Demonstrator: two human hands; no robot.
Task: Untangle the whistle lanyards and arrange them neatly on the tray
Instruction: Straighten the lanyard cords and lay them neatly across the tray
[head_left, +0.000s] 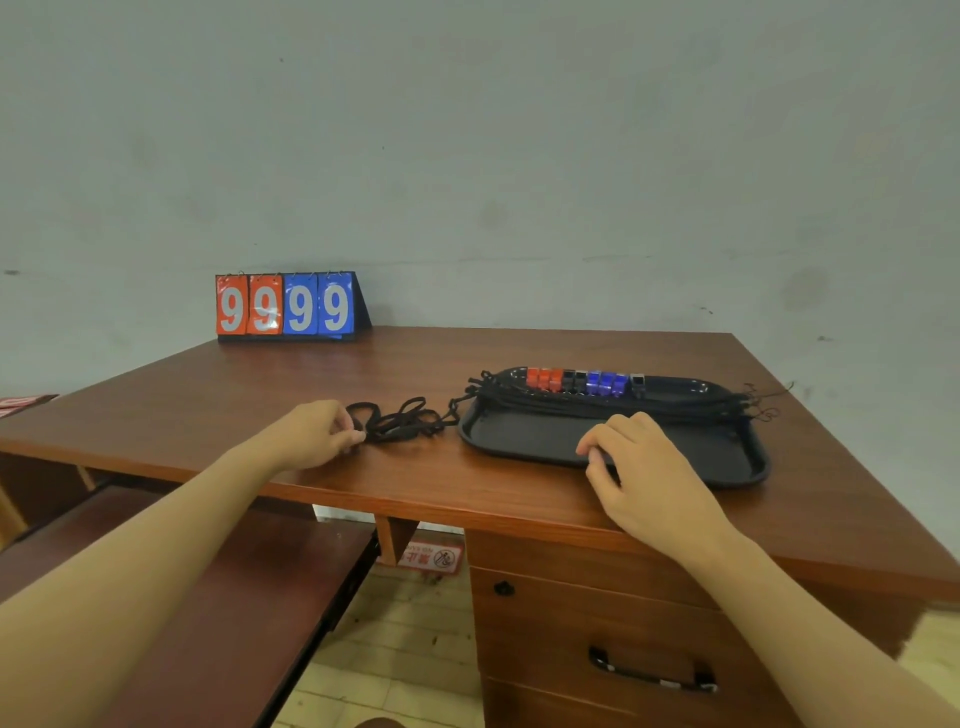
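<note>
My left hand (317, 434) rests on the counter (260, 405), its fingers (353, 436) curled in and pinching one end of a loose black cord (400, 418). That cord lies in a tangle of loops on the wood just left of the tray (530, 441), and one strand runs on to the tray's left rim. My right hand (649, 467) sits on the tray's near edge with the fingers bent over the rim and the thumb on the near side; they hold no cord.

The tray is black, shallow and long, lying toward the right side of the counter. Along its far side the whistles (584, 382) stand close in a row: three red ones on the left, then two black, three blue, and one more black set slightly apart on the right. Their black lanyards (597, 402) lie in a bundle running lengthwise across the tray in front of them, with thin ends spilling over the right rim onto the wood.

A scoreboard (285, 306) showing 9 9 in red and 9 9 in blue stands at the back left against the wall
</note>
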